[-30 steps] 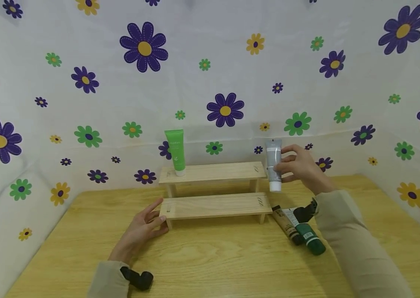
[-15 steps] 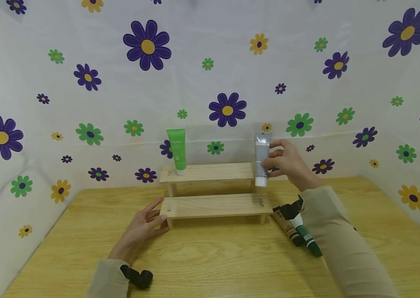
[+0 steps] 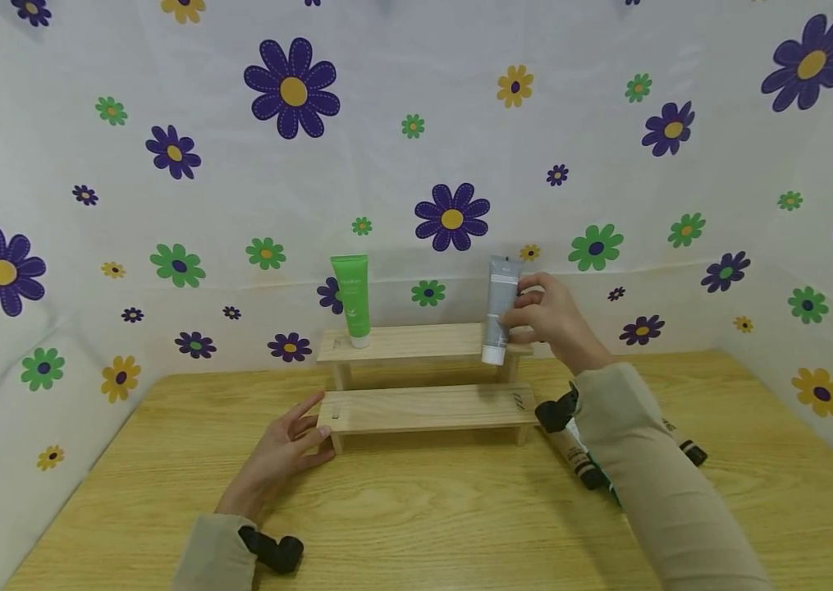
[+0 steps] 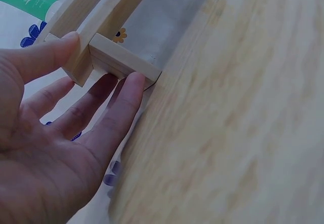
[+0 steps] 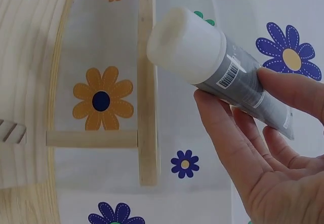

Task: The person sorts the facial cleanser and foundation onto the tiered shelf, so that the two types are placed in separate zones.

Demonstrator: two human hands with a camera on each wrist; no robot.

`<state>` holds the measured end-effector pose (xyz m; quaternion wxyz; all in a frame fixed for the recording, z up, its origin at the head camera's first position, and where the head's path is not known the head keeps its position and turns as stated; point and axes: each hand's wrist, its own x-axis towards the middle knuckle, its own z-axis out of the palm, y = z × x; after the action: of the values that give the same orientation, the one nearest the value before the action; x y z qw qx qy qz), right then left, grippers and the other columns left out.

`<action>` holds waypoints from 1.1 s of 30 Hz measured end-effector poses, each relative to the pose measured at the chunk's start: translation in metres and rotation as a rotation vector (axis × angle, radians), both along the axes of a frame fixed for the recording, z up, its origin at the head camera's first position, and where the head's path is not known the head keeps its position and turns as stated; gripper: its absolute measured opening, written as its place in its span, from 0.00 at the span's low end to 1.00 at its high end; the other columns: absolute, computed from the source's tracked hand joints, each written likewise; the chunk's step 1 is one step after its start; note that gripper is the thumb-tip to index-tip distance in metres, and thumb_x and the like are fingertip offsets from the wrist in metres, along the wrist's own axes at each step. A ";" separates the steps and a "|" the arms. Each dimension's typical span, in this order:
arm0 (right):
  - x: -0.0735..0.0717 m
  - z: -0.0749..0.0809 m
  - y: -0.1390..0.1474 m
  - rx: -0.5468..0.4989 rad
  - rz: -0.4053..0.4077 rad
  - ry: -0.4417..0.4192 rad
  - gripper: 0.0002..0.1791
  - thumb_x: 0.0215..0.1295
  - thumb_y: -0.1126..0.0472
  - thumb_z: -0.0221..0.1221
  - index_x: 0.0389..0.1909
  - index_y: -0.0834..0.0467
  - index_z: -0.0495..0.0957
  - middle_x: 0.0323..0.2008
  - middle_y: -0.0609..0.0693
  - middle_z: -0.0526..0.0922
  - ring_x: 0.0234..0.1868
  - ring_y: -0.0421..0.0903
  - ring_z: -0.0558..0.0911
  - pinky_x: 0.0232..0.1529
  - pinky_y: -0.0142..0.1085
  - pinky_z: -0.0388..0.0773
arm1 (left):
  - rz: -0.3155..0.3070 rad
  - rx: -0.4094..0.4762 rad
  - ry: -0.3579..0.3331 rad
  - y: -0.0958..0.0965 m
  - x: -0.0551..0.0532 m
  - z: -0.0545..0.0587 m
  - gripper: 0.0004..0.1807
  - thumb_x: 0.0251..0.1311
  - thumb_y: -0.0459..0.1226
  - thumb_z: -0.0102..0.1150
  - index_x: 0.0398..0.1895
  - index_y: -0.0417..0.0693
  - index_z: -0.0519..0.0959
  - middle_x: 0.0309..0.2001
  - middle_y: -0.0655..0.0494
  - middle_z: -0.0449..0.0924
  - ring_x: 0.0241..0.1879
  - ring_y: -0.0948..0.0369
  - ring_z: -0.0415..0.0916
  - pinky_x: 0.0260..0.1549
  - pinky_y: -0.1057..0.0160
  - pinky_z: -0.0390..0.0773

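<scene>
My right hand (image 3: 555, 322) pinches a grey squeeze tube (image 3: 501, 305) with a white cap. It is held cap down and slightly tilted, in front of the right end of the upper board of a two-step wooden shelf (image 3: 423, 408). In the right wrist view the tube's white cap (image 5: 185, 44) appears apart from the board's edge (image 5: 147, 107). At the shelf's lower left corner, my left hand (image 3: 276, 458) holds the board end, thumb on the board and fingers at the leg (image 4: 124, 59). A bright green tube (image 3: 353, 297) stands cap down on the upper board's left end.
On the wooden table (image 3: 401, 517), right of the shelf, lies a brown tube (image 3: 573, 455). A green tube beside it is mostly hidden by my right sleeve (image 3: 652, 468), and another tube (image 3: 688, 445) shows beyond the sleeve. A flowered cloth (image 3: 386, 180) hangs behind.
My right hand has carried the grey tube leftward, from beyond the shelf's right end to in front of the upper board. The tube now leans slightly. My left hand stays on the shelf.
</scene>
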<state>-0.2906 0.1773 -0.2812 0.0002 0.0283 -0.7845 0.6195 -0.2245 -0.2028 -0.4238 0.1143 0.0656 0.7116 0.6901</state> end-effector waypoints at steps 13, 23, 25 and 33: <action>-0.008 0.003 -0.028 -0.001 -0.029 0.057 0.33 0.61 0.79 0.62 0.64 0.69 0.58 0.52 0.68 0.72 0.54 0.62 0.76 0.48 0.50 0.84 | -0.001 0.001 0.000 -0.002 -0.001 -0.001 0.36 0.76 0.27 0.48 0.82 0.42 0.47 0.71 0.25 0.57 0.66 0.38 0.66 0.55 0.49 0.80; -0.010 0.000 -0.048 -0.039 -0.038 0.114 0.33 0.57 0.81 0.64 0.62 0.70 0.62 0.51 0.67 0.74 0.52 0.61 0.77 0.48 0.47 0.85 | 0.013 -0.002 -0.016 -0.002 -0.003 -0.003 0.37 0.75 0.27 0.49 0.82 0.44 0.48 0.71 0.27 0.58 0.66 0.38 0.65 0.55 0.50 0.80; -0.011 0.000 -0.051 -0.042 -0.034 0.133 0.32 0.57 0.81 0.64 0.61 0.70 0.62 0.51 0.67 0.74 0.52 0.61 0.78 0.48 0.46 0.86 | 0.009 0.000 -0.017 -0.002 -0.003 -0.003 0.37 0.75 0.27 0.48 0.82 0.44 0.47 0.71 0.27 0.57 0.67 0.38 0.65 0.55 0.50 0.80; -0.011 -0.002 -0.062 0.008 -0.021 0.200 0.29 0.58 0.81 0.64 0.59 0.71 0.63 0.54 0.67 0.74 0.52 0.62 0.80 0.50 0.45 0.85 | -0.007 0.004 -0.003 -0.001 -0.002 -0.002 0.36 0.76 0.27 0.48 0.82 0.42 0.47 0.71 0.26 0.57 0.66 0.37 0.65 0.55 0.50 0.80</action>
<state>-0.3021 0.1157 -0.2835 0.0848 0.0819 -0.7832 0.6105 -0.2265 -0.2040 -0.4258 0.1178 0.0674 0.7097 0.6913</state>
